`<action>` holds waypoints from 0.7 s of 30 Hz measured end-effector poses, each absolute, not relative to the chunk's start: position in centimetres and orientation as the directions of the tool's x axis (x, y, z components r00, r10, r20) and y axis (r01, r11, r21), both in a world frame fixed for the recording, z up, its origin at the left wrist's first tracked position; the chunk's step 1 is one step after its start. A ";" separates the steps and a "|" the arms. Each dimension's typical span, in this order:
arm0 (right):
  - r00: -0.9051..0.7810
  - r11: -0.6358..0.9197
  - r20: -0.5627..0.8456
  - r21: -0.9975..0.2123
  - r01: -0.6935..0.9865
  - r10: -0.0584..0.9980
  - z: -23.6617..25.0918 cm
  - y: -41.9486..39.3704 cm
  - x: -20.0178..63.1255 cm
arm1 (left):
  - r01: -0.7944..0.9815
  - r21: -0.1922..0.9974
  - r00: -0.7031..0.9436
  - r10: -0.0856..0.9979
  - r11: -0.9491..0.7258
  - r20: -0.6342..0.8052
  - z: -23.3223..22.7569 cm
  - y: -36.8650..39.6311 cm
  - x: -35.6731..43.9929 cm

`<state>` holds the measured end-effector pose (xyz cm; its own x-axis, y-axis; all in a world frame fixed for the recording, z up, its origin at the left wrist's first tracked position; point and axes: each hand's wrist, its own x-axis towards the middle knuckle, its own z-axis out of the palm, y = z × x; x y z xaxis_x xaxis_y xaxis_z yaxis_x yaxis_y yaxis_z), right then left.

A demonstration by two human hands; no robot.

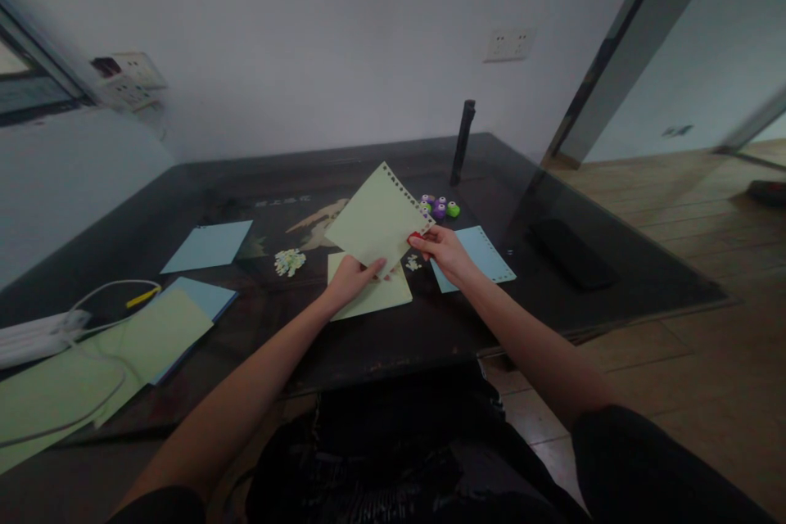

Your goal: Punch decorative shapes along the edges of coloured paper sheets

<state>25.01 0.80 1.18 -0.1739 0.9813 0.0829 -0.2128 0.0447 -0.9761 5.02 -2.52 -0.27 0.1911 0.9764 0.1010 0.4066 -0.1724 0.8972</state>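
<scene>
Left grip first: the left hand (353, 282) pinches the lower edge of a green sheet (381, 217), thumb laid flat on top and the fingers mostly hidden beneath, seemingly to keep the paper steady without creasing it. Over on the other side, the right hand (447, 254) presses thumb and fingertips together on a small red thing (415, 237) at the sheet's right-hand corner; what it is exactly is too small to tell. The sheet hangs raised above the tabletop (307, 344), tilted, one corner pointing away, its holed edge turned toward the right hand, probably so that edge is easy to reach and see. Below it, partly covered, a second green sheet (381, 303) lies flat, perhaps left there as a base to work over. Pale bits (288, 263) sit heaped to the left of that, with a smaller scatter (413, 263) just beside the right fingertips, both apparently kept close together so they don't stray. And look right: a blue sheet (482, 254), also holed along one edge, rests partly behind the right hand, while purple and green toys (439, 209) cluster beyond, seemingly set back to leave the hands room.
</scene>
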 end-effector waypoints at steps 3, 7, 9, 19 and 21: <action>-0.175 0.051 0.090 -0.975 -0.214 0.981 1.0 0.9 25.1 | 0.415 0.891 0.205 0.973 -0.186 0.108 -0.1 -2.6 5.0; -0.186 0.083 0.125 -0.972 -0.220 0.975 0.7 1.1 25.3 | 0.438 0.877 0.181 0.975 -0.200 0.132 0.0 -2.7 5.0; -0.191 0.092 0.135 -0.972 -0.218 0.972 0.6 1.2 25.3 | 0.447 0.872 0.165 0.976 -0.202 0.142 -0.1 -2.6 5.0; -0.205 0.093 0.134 -0.976 -0.196 0.970 0.1 1.7 25.5 | 0.417 0.877 0.174 0.968 -0.241 0.183 -0.9 -2.1 5.0; -0.208 0.086 0.126 -0.978 -0.189 0.970 0.2 1.7 25.6 | 0.409 0.883 0.175 0.970 -0.229 0.171 -1.0 -2.0 5.0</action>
<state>25.56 1.69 0.18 -0.2081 0.9700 0.1258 -0.1890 0.0864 -0.9782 4.96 -2.02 -0.95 0.1747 0.9697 0.1707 0.4092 -0.2292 0.8832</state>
